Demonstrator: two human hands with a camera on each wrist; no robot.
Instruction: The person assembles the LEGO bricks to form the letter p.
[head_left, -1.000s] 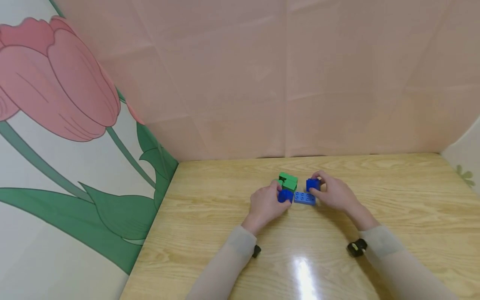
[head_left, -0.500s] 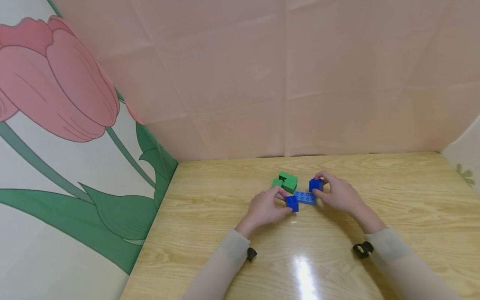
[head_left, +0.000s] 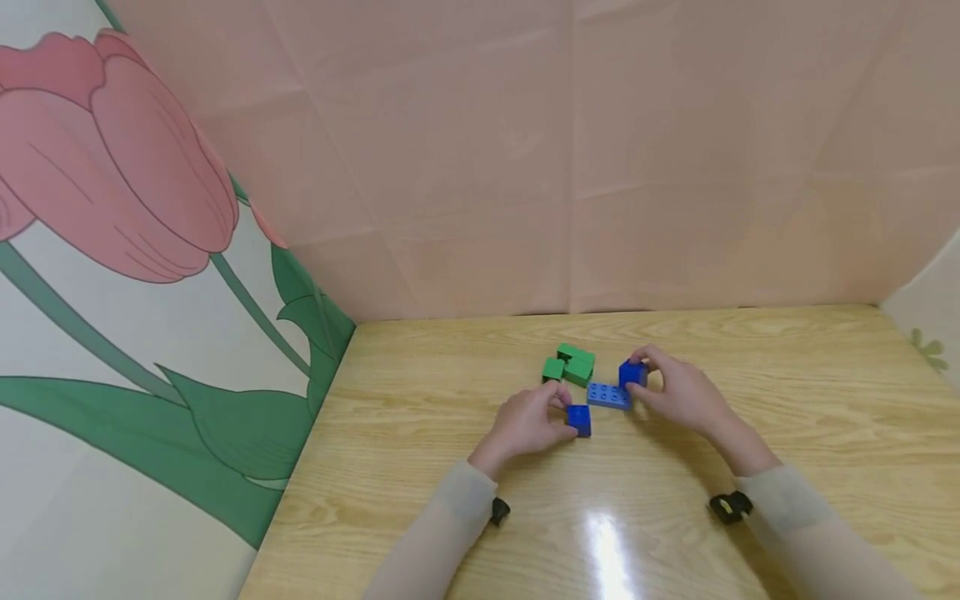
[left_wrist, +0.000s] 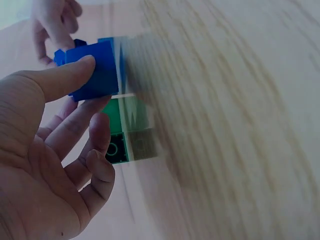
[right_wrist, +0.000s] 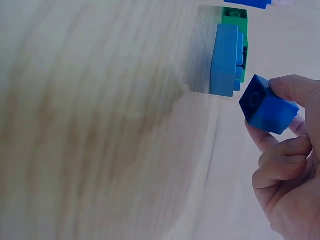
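Bricks sit loose at frame centre: left hand (head_left: 525,421) pinches a small blue brick (head_left: 579,419), right hand (head_left: 678,392) pinches another blue cube (head_left: 632,373) beside the flat blue plate (head_left: 608,395). Green bricks (head_left: 570,365) wait behind; nothing looks joined yet, by my reading.

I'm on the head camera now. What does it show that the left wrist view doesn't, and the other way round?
Only the head view shows the whole layout: the wooden table, both sleeves, the tulip wall, and the light blue flat brick lying between the hands, with the right hand pinching a second small blue brick.

Only the left wrist view shows the grip up close: the thumb lies across the dark blue brick, with fingers beneath it.

Both show the left hand holding that dark blue brick, and the green bricks beyond it.
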